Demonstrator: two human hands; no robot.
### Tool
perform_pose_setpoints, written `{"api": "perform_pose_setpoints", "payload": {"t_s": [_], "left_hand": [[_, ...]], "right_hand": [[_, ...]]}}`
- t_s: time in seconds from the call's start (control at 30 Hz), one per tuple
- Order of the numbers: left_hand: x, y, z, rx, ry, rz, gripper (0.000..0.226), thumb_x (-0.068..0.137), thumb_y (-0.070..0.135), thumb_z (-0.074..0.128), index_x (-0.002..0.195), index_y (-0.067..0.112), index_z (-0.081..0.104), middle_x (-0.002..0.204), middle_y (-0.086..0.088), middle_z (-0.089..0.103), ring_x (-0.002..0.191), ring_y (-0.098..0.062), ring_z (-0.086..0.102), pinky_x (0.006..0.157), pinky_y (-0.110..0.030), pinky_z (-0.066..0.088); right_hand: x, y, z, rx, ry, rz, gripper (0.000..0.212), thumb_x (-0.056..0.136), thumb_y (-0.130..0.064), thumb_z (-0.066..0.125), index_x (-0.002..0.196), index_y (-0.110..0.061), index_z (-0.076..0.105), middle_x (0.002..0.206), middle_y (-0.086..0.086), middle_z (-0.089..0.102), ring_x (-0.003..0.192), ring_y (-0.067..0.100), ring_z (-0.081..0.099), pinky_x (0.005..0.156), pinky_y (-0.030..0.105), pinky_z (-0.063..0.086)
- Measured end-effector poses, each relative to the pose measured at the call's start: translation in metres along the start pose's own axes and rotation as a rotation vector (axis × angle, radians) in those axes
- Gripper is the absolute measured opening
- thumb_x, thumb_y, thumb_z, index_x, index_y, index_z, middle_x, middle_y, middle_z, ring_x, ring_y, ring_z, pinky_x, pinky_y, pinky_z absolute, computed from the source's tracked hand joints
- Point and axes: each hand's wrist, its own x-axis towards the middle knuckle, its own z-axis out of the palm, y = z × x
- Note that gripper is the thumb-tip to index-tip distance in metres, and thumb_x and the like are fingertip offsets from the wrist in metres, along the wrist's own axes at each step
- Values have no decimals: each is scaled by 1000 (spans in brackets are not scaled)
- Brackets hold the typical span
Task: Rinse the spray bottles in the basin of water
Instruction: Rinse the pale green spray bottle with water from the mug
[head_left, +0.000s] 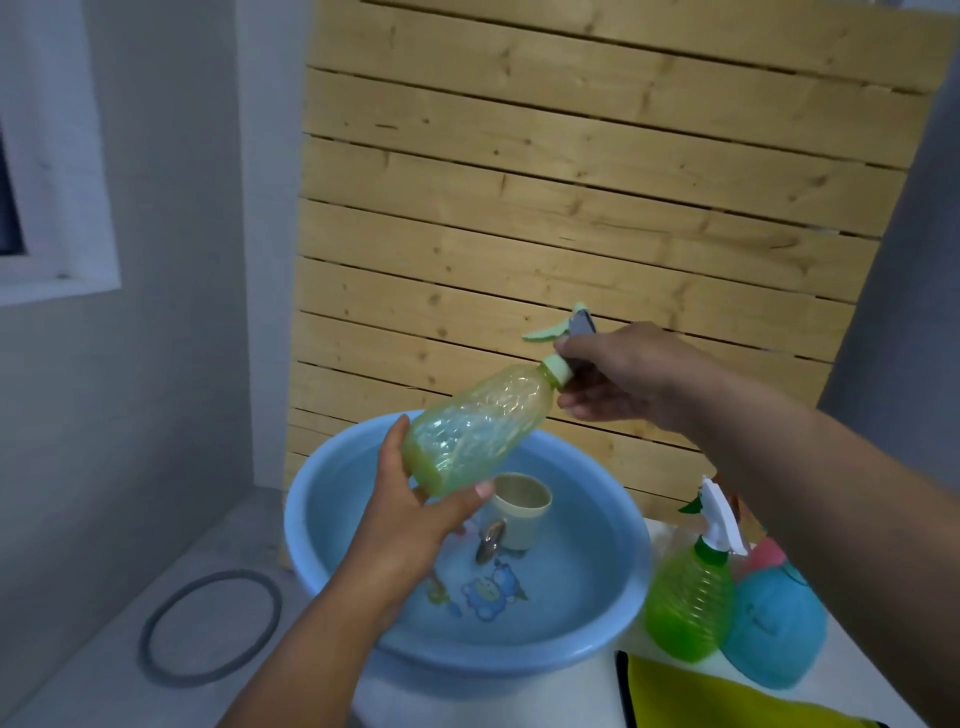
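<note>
Head view shows the bottle (475, 428) tilted over the basin (613, 618), left hand (415, 512) gripping its base at 7 o'clock, right hand (623, 376) gripping its sprayer at 2; wet fingers could slip, dropping it with a splash.

Left hand (415, 499) cupped palm-up (thumb forward); right hand (623, 374) raised higher, fingers curled, gripping.

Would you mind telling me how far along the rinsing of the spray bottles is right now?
Nothing looks finished yet. In hand: the pale green bottle, held tilted above the blue basin, left hand at its base and right hand gripping the spray head. Left: the bright green bottle and the blue bottle stand beside the basin.
</note>
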Motion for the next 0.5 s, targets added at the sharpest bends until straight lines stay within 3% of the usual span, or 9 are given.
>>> {"api": "perform_pose_setpoints", "payload": {"t_s": [0.07,0.17,0.33,0.5], "left_hand": [[1,0,-1,-87,41,24,90,67,34,85,138,52,34,118,29,60,94,13,64,70,-10,51],[3,3,-1,-196,58,-5,85,57,49,80,133,50,43,117,29,63,97,5,67,85,-26,54],[1,0,-1,-109,54,-51,78,65,69,68,137,51,42,129,18,58,95,4,67,76,-23,51],[5,3,1,-131,173,-206,49,88,73,42,114,37,61,95,6,68,68,-14,63,66,-30,50]], "right_hand": [[3,9,2,41,-15,50,31,92,-26,65,99,5,66,75,19,71,62,25,69,56,31,60],[4,19,4,97,-38,100,29,93,-26,63,94,3,66,72,17,70,61,24,69,52,29,58],[7,31,7,194,-50,82,28,96,-24,60,93,4,63,70,16,66,57,21,66,54,28,59],[6,35,13,222,-127,41,24,95,-22,62,101,1,65,83,13,67,65,19,67,57,30,59]]}}
